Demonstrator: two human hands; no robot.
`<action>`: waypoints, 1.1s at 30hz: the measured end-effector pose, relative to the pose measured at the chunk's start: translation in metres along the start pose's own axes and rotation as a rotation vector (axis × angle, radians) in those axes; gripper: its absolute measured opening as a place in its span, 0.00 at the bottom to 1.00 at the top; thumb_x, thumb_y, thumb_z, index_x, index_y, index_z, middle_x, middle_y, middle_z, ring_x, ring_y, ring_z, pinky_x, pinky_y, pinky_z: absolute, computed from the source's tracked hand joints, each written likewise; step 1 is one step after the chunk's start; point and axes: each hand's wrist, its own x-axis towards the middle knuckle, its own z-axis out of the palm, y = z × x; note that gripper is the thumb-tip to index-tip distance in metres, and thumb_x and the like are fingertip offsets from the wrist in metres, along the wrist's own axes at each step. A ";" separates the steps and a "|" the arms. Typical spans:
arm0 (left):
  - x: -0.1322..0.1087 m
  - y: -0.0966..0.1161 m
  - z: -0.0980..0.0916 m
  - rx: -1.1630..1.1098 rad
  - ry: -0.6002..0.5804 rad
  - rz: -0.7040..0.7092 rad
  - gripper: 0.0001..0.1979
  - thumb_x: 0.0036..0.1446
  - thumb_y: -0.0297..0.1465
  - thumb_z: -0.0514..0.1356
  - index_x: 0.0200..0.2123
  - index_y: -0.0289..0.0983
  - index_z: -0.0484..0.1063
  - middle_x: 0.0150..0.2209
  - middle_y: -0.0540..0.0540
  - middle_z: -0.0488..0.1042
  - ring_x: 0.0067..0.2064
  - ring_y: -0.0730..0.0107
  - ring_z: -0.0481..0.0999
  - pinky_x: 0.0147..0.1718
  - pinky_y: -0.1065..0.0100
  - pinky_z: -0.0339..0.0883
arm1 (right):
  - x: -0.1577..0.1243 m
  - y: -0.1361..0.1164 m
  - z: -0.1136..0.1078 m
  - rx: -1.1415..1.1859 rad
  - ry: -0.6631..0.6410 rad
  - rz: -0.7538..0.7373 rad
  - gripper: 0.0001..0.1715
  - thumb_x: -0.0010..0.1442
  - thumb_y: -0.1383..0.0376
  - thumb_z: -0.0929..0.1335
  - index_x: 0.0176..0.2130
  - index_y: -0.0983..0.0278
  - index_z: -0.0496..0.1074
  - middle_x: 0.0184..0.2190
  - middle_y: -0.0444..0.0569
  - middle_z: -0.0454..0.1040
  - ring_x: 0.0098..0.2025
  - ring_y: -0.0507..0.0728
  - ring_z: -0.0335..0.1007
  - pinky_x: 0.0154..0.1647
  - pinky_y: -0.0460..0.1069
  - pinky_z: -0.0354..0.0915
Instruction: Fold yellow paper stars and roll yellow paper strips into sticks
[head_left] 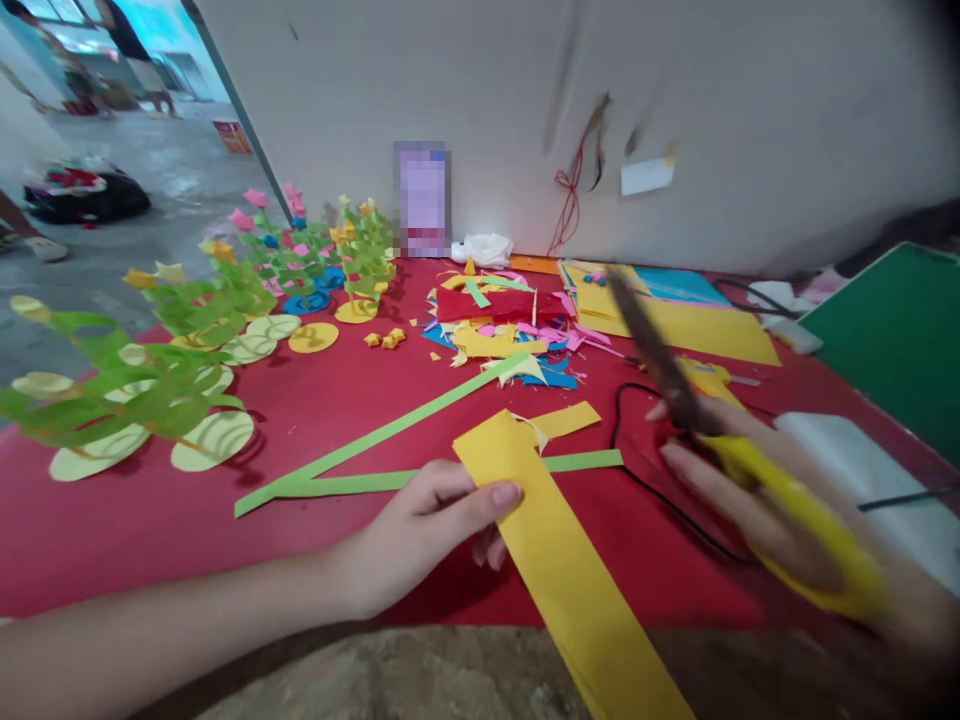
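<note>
Strip of yellow paper [577, 540] — pinched in left hand [442, 510], thumb on top, above near edge of red surface [150, 530]. Scissors [679, 390], yellow-handled — grasped in right hand [802, 460], blurred. Green strips [397, 425], paper scraps [487, 345] beyond.

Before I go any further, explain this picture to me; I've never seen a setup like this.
There is no machine here: one camera, worn on a person's head, looks forward and down at their bare hands. The left hand holds a wide yellow paper strip; the right hand, blurred, holds scissors with yellow handles. On the red surface lie narrow green paper and a heap of coloured scraps. Paper plants on round bases stand at the left.
</note>
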 end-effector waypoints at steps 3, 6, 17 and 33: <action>0.003 0.000 -0.004 0.011 0.123 0.037 0.19 0.55 0.37 0.54 0.16 0.34 0.67 0.17 0.51 0.67 0.22 0.76 0.66 0.27 0.74 0.60 | 0.016 0.017 -0.008 -0.295 -0.018 -0.053 0.24 0.51 0.62 0.65 0.49 0.63 0.65 0.46 0.56 0.71 0.46 0.70 0.66 0.46 0.61 0.60; 0.007 -0.002 -0.010 0.015 0.262 0.091 0.19 0.52 0.38 0.57 0.13 0.35 0.65 0.15 0.52 0.66 0.21 0.76 0.66 0.25 0.74 0.60 | 0.023 0.031 -0.007 -0.398 -0.095 -0.109 0.21 0.49 0.64 0.65 0.45 0.61 0.69 0.43 0.54 0.73 0.44 0.69 0.68 0.43 0.60 0.63; 0.018 0.013 -0.027 0.088 0.346 0.113 0.14 0.48 0.35 0.61 0.16 0.34 0.67 0.17 0.53 0.65 0.22 0.78 0.63 0.23 0.75 0.58 | 0.028 0.006 -0.010 -0.362 -0.019 -0.179 0.16 0.57 0.61 0.60 0.40 0.64 0.71 0.44 0.56 0.69 0.48 0.64 0.62 0.49 0.60 0.57; 0.024 0.015 -0.027 0.039 0.287 0.092 0.12 0.49 0.33 0.61 0.36 0.32 0.68 0.30 0.46 0.73 0.28 0.72 0.70 0.25 0.73 0.61 | 0.064 -0.037 0.039 0.073 -0.181 -0.153 0.15 0.56 0.61 0.61 0.29 0.67 0.71 0.21 0.45 0.69 0.24 0.51 0.63 0.22 0.44 0.56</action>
